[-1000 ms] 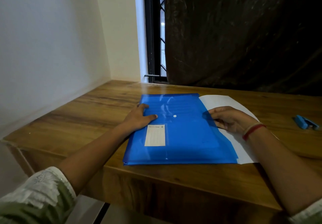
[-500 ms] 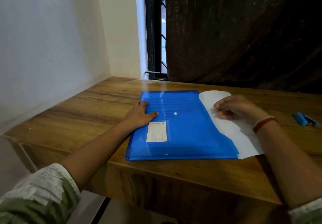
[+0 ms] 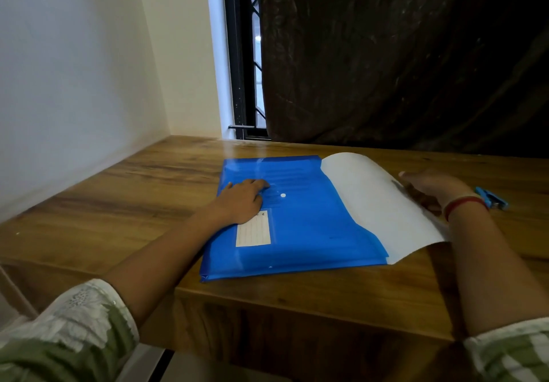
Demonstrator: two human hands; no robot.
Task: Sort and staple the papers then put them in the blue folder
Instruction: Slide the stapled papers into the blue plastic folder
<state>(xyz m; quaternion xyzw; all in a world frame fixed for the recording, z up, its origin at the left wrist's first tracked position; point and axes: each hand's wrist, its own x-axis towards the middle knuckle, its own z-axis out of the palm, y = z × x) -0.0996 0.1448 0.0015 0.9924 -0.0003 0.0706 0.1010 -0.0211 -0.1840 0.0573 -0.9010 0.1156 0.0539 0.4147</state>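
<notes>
The papers [image 3: 374, 203] are seen as a white sheaf lying partly inside the blue folder [image 3: 303, 233] on the desk [image 3: 133, 197], with the right part left sticking out of the folder's mouth. Compared with a second ago, the outer edge of the sheaf is now lifted and curled off the desk, where before it was lying flat. The right hand [image 3: 433, 185] has been moved from the exposed sheet near the folder's mouth out to that raised far edge. Its fingers [image 3: 416, 175] are stretched along the edge, but the palm and thumb are partly hidden by the paper, so it cannot be told whether the sheet is pinched or only touched. The left hand [image 3: 242, 203] is kept where it was, laid flat with straight fingers on the folder's left part, just above the label [image 3: 253, 228], so the folder is pinned. The stapler [image 3: 493, 200] is left lying behind the right wrist. It is judged that the sheaf is being taken by its end to be slid fully in; the filing step is under way but not finished.
</notes>
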